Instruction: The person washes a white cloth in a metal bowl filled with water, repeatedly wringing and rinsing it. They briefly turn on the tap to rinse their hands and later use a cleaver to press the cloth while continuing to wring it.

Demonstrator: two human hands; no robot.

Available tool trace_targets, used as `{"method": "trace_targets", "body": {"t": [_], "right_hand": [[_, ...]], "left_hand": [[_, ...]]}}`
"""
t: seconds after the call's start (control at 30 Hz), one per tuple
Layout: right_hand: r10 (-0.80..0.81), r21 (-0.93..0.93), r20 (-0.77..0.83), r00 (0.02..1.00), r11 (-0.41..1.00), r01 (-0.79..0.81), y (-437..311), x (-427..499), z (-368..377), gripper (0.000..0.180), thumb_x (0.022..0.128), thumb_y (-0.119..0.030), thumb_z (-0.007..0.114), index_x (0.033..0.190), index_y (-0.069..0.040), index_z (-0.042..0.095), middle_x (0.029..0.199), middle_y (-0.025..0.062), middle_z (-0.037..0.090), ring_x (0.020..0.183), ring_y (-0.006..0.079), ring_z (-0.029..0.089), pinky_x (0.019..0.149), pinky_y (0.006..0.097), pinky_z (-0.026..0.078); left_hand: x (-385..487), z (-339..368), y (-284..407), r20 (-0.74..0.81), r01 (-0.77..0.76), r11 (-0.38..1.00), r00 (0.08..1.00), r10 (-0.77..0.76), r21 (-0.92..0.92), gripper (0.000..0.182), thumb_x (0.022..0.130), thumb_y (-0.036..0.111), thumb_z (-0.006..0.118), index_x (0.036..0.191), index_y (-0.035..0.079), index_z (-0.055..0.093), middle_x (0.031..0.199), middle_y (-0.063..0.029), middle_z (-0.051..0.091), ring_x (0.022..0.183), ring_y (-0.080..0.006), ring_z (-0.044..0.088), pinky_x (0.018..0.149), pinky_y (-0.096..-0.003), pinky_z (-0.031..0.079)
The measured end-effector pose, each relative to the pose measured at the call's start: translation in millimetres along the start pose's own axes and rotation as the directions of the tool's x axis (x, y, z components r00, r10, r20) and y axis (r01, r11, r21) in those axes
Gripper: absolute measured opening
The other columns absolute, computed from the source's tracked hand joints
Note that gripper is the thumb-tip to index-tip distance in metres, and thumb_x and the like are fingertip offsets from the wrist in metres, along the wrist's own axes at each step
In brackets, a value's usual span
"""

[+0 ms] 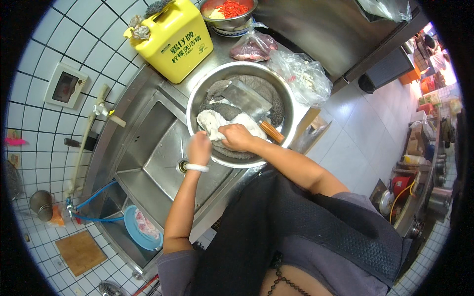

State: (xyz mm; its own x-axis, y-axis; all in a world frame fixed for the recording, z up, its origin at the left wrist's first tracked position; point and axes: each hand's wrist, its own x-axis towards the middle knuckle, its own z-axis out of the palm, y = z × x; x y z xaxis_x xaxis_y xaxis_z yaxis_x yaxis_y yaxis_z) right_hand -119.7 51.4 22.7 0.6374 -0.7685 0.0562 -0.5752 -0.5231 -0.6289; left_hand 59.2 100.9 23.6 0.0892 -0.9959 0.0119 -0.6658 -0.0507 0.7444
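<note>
A wide stainless steel basin [192,93] holds dark grey, towel-textured pieces [244,82] that look like beef tripe. A pale piece of tripe [209,120] lies folded on top. My right hand [239,137] grips it with curled fingers. Over the basin's near-left rim, my left hand [200,148] is closed near the pale piece's left end. It is blurred, and whether it holds the tripe cannot be told. Resting across the basin's contents is a Chinese cleaver [249,100], its wooden handle [272,132] towards the right rim, near my right forearm.
A steel sink [163,148] lies left of the basin. Beyond stand a yellow detergent jug [174,44], a bowl of chopped red peppers [231,9], bagged meat [253,46] and another plastic bag [301,77]. A blue plastic basket [142,238] with meat sits in the lower-left sink.
</note>
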Motion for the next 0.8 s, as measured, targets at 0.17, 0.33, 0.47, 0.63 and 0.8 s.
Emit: {"method": "trace_targets", "body": {"t": [0.17, 0.33, 0.47, 0.63, 0.8], "right_hand": [[0.0, 0.0, 0.011, 1.0, 1.0, 0.0, -0.4, 2.1, -5.5, 0.02, 0.071, -0.016, 0.059, 0.084, -0.001, 0.054, 0.082, 0.019, 0.061, 0.08, 0.0368, 0.059, 0.071, 0.0448, 0.046], [-0.009, 0.048, 0.026, 1.0, 0.999, 0.008, 5.6, 2.2, -2.4, 0.02, 0.072, -0.018, 0.059, 0.085, -0.002, 0.055, 0.079, 0.0187, 0.061, 0.079, 0.037, 0.058, 0.07, 0.0451, 0.046], [-0.008, 0.094, -0.01, 1.0, 0.996, 0.009, 12.5, 1.5, -2.3, 0.021, 0.073, -0.02, 0.058, 0.086, -0.004, 0.056, 0.077, 0.0193, 0.061, 0.077, 0.0375, 0.058, 0.069, 0.0454, 0.045], [0.037, 0.132, -0.018, 0.999, 0.991, -0.034, 17.8, -1.9, -2.0, 0.022, 0.072, -0.019, 0.054, 0.087, -0.004, 0.058, 0.073, 0.0209, 0.06, 0.072, 0.0388, 0.058, 0.067, 0.0464, 0.045], [0.081, 0.178, -0.072, 0.994, 0.982, -0.067, 19.1, -4.3, 0.0, 0.021, 0.071, -0.018, 0.053, 0.086, -0.005, 0.058, 0.071, 0.0211, 0.059, 0.07, 0.0394, 0.057, 0.066, 0.0473, 0.045]], "left_hand": [[1.2, -19.1, 32.2, 0.062, -0.339, 0.911, 0.94, 0.334, 0.233, 0.035, 0.072, 0.012, 0.055, 0.107, 0.008, 0.051, 0.095, -0.0146, 0.055, 0.082, -0.0344, 0.057, 0.07, -0.0429, 0.047], [16.7, -14.0, 38.1, 0.31, -0.489, 0.809, 0.864, 0.397, 0.327, 0.035, 0.077, 0.032, 0.063, 0.099, 0.006, 0.054, 0.089, -0.0119, 0.055, 0.075, -0.0318, 0.058, 0.06, -0.039, 0.048], [30.3, -7.1, 28.3, 0.284, -0.62, 0.774, 0.771, 0.57, 0.128, 0.025, 0.077, 0.021, 0.062, 0.094, 0.004, 0.055, 0.082, -0.0127, 0.055, 0.07, -0.0329, 0.058, 0.058, -0.041, 0.048], [30.3, 1.9, 25.4, 0.196, -0.631, 0.768, 0.771, 0.606, 0.109, 0.014, 0.076, 0.01, 0.059, 0.088, 0.004, 0.056, 0.076, -0.0132, 0.055, 0.067, -0.0336, 0.057, 0.057, -0.0412, 0.048], [30.6, 6.5, 25.3, 0.232, -0.529, 0.831, 0.842, 0.488, 0.173, 0.011, 0.076, 0.009, 0.057, 0.085, 0.003, 0.057, 0.075, -0.0156, 0.055, 0.064, -0.0346, 0.055, 0.057, -0.0423, 0.046]]}}
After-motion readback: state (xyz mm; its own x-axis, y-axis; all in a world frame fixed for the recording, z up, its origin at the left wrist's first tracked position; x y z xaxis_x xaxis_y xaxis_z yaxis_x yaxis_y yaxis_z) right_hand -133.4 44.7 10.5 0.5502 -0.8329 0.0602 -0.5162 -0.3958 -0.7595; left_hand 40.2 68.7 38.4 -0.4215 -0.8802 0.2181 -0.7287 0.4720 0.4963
